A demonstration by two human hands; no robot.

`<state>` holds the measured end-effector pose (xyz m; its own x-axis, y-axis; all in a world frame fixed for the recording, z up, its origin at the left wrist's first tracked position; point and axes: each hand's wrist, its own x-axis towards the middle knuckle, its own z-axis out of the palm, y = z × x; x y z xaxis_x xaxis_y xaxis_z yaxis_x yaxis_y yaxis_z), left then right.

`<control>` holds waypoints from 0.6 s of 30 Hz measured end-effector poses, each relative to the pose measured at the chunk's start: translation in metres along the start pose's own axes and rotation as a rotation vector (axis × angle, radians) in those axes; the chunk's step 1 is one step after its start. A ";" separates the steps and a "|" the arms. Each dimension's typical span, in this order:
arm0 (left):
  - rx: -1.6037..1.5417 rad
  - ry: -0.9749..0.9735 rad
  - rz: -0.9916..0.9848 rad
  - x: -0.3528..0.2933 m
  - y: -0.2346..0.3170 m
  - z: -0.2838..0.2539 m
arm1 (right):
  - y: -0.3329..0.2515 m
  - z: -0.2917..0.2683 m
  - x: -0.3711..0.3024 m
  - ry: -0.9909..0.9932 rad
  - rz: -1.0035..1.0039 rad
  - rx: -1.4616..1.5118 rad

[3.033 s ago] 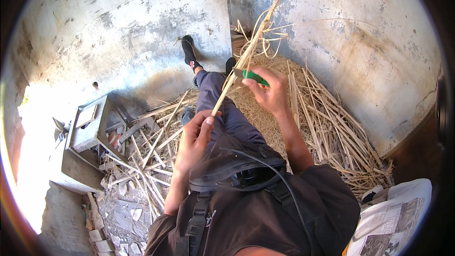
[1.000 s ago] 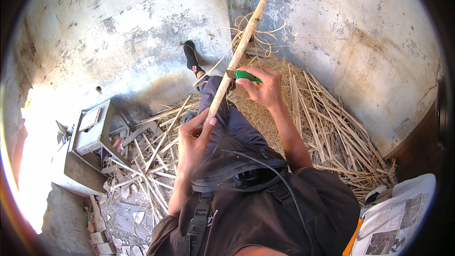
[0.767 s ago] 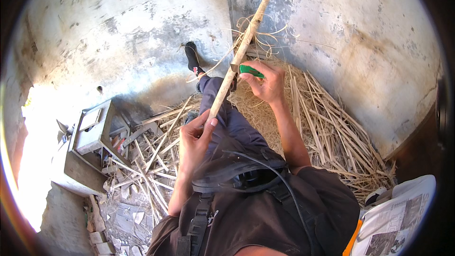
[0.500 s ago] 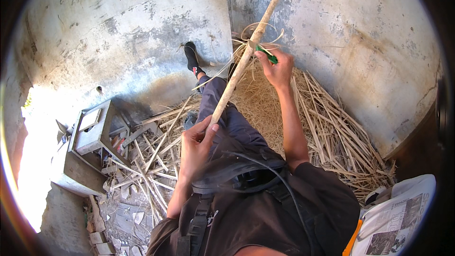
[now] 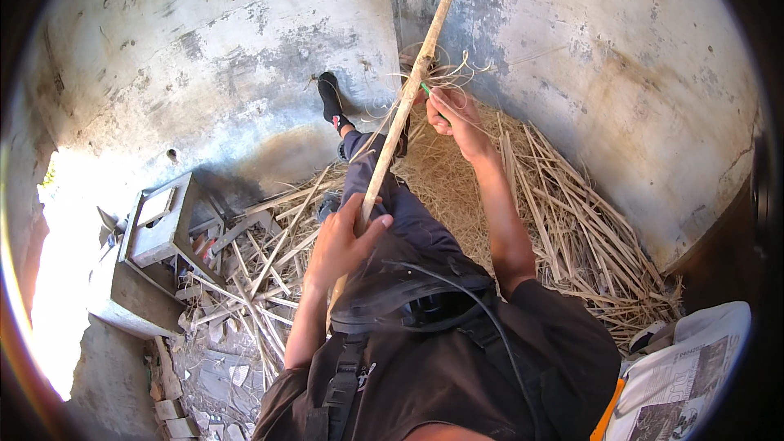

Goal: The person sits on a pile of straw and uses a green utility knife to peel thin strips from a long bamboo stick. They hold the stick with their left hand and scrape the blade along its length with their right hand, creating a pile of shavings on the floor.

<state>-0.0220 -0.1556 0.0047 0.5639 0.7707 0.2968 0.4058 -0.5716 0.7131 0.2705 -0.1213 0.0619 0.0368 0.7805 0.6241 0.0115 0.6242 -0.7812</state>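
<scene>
A long pale wooden stick runs slantwise from the top of the view down to my waist. My left hand is wrapped round its lower part, and the butt end shows below the palm. In my right hand is a green-handled knife, held against the right side of the stick; its blade is mostly hidden. Thin curled shavings hang from the stick around the knife. My outstretched leg lies beneath the stick.
Straw-like shavings cover the floor ahead, with a heap of split sticks to the right. At left stand a grey stool-like frame and rubble. Stained walls meet ahead. A printed white sack lies lower right.
The stick has slid toward me through my left hand, so its lower end now reaches past the palm. My right hand with the knife has come slightly nearer and left.
</scene>
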 end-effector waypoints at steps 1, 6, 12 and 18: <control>0.003 0.008 0.017 0.006 -0.007 0.000 | 0.001 0.004 -0.001 0.016 -0.013 0.016; -0.354 0.016 0.260 0.030 -0.008 0.007 | 0.003 0.009 -0.002 0.023 -0.055 0.002; -0.554 0.074 0.112 0.053 0.024 0.002 | 0.013 0.011 -0.001 0.033 -0.105 -0.222; -0.337 0.391 0.199 0.060 0.022 -0.012 | -0.004 -0.024 -0.016 -0.278 -0.044 -0.282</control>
<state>0.0123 -0.1183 0.0458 0.2715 0.7405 0.6148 0.0297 -0.6449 0.7637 0.2941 -0.1372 0.0547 -0.2416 0.7570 0.6071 0.2825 0.6534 -0.7023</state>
